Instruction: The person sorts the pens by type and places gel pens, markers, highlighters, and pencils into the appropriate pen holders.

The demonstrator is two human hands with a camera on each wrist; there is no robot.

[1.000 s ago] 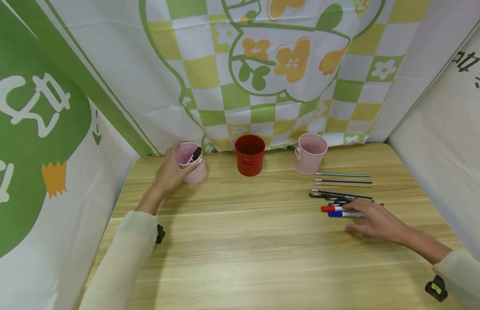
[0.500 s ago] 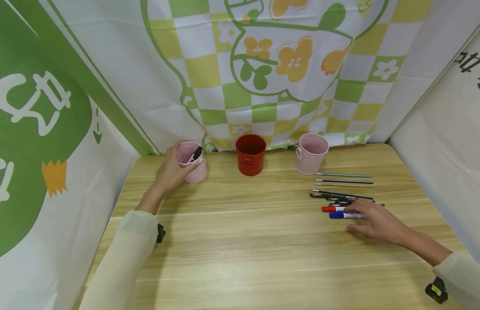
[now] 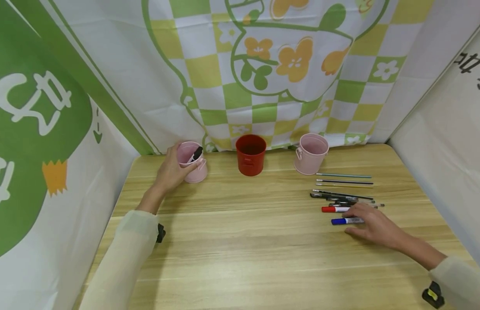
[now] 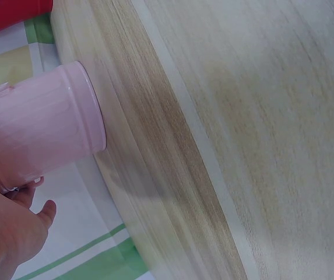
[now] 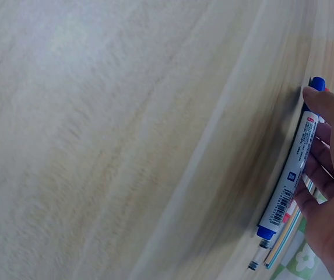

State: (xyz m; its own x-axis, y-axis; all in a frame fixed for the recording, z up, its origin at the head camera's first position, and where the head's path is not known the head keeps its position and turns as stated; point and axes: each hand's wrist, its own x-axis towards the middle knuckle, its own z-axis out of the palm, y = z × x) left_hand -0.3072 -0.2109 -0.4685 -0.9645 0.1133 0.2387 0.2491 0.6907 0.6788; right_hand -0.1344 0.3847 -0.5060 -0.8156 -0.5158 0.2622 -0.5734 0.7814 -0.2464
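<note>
My left hand grips the rim of a small pink bucket at the back left, thumb on its near side beside a small handle. A marker with a black cap leans inside that bucket. Over at the right, my right hand holds a blue-capped whiteboard marker between thumb and fingers, low over the table. In the right wrist view the marker's white barrel shows its label, with the thumb near the cap. A red-capped marker lies just beyond it, partly behind the fingers.
A red bucket stands at the back middle, and another pink bucket to its right. Several dark pens and thin pencils lie in a row beyond the right hand. Printed cloth hangs behind the wooden table.
My right hand has drawn the blue marker toward me, opening a gap between it and the red marker. The left hand and its bucket have stayed in place.
</note>
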